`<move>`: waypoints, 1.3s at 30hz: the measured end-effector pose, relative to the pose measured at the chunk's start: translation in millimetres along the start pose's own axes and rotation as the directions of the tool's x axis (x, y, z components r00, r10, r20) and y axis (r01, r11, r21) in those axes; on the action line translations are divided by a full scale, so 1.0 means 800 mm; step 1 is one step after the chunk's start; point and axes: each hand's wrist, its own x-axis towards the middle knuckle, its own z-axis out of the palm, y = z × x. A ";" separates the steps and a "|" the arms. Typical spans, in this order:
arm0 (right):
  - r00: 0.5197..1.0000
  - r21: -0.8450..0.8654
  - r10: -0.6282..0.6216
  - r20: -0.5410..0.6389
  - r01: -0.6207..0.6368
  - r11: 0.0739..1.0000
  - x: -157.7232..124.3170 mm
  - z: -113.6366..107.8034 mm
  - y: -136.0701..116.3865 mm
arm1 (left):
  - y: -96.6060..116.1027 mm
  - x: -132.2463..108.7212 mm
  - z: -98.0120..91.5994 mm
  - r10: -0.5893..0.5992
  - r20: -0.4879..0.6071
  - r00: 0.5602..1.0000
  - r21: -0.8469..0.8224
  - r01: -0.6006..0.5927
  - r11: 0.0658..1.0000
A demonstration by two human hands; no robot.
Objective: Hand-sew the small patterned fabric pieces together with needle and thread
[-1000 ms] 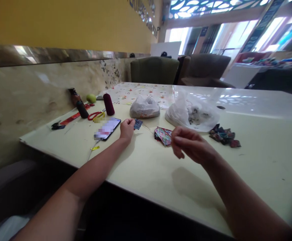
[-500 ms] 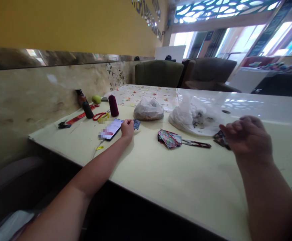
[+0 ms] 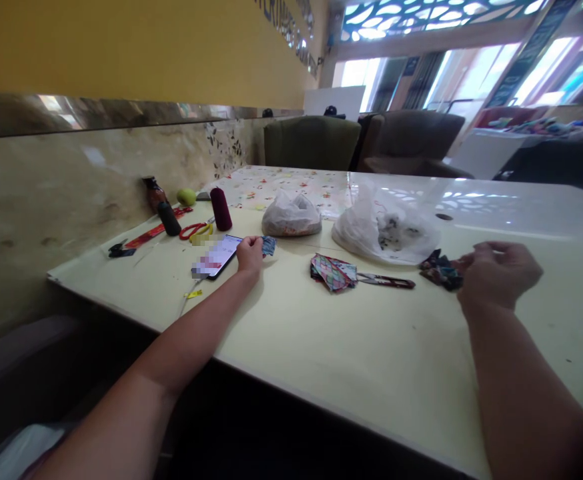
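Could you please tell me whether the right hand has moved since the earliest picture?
Yes, rightward: the right hand was beside the patterned fabric and is now past the thread snips, by the dark fabric pile.

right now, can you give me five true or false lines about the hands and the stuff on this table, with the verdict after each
1. The left hand holds a blue fabric piece. True.
2. The maroon cone lies on its side. False: the maroon cone stands on end.
3. The right hand is nearer to the dark fabric scraps than to the phone. True.
4. The scissors are in the right hand. False: the scissors lie on the table near the maroon cone.
5. The snips lie to the right of the patterned fabric pile. True.
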 end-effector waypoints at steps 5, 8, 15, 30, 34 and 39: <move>0.996 -0.034 0.082 -0.028 -0.083 0.996 0.003 0.042 0.012 | 0.009 -0.024 0.010 -0.012 0.135 0.991 -0.068 0.021 0.997; 0.990 -0.049 0.128 -0.061 -0.132 0.990 -0.002 0.059 0.023 | 0.014 -0.050 0.017 -0.006 0.287 0.958 -0.112 0.040 0.993; 0.939 -0.077 0.229 0.257 -0.217 0.973 -0.038 0.121 0.035 | 0.028 -0.104 0.023 0.035 0.531 0.847 -0.106 0.026 0.994; 0.945 0.007 0.162 0.283 -0.171 0.985 -0.049 0.138 0.051 | 0.031 -0.113 0.021 0.017 0.576 0.818 -0.042 0.008 0.999; 0.956 0.049 0.208 0.208 -0.223 0.974 -0.050 0.137 0.052 | 0.027 -0.107 0.022 -0.092 0.648 0.756 -0.050 0.162 0.985; 0.962 -0.013 0.180 0.204 -0.181 0.983 -0.047 0.131 0.058 | 0.023 -0.101 0.021 -0.074 0.667 0.741 -0.064 0.157 0.986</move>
